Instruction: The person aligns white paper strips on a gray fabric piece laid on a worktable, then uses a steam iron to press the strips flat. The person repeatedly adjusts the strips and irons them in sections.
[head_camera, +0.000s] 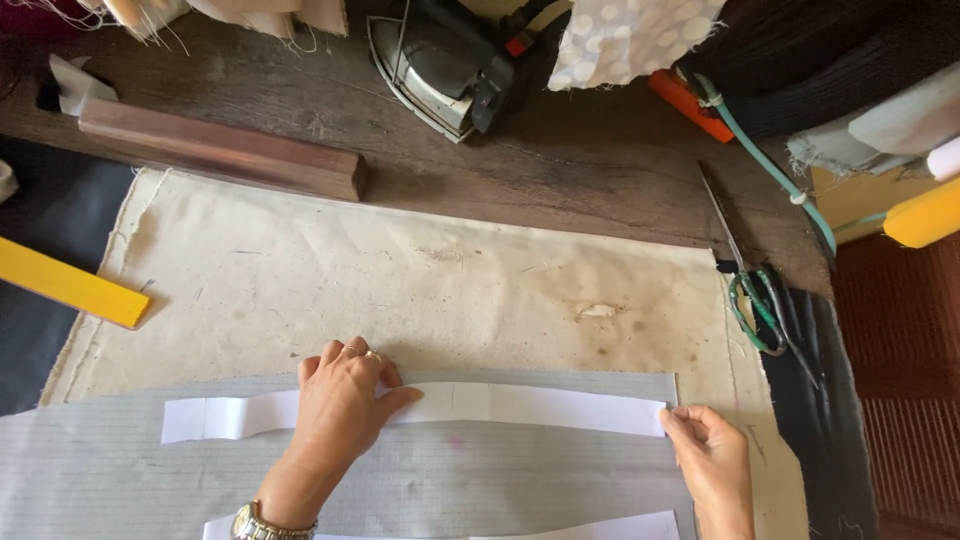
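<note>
In the head view, a long white paper strip (520, 405) lies across a piece of grey fabric (480, 480) directly in front of the person, its long axis running left to right, slightly bowed, well within reach of both hands. The left hand (345, 400) rests flat on the strip near its middle-left, fingers extended and close together, palm pressing the paper down onto the cloth; nothing is gripped. The right hand (712, 455) sits at the strip's right end, thumb and forefinger brought together on that end, the other fingers loosely curled; whether it pinches the paper or only steadies it against the fabric cannot be told for sure. The left hand is nearer the strip's centre, the right at its far tip, so the two hands stand well apart along its length. A second white strip (500, 528) shows at the bottom edge. The grey fabric lies on a stained cream cloth (400, 270) over a wooden table (560, 170). Beyond are an iron (440, 70), a wooden block (220, 150), a yellow ruler (70, 285) and scissors (755, 290).
</note>
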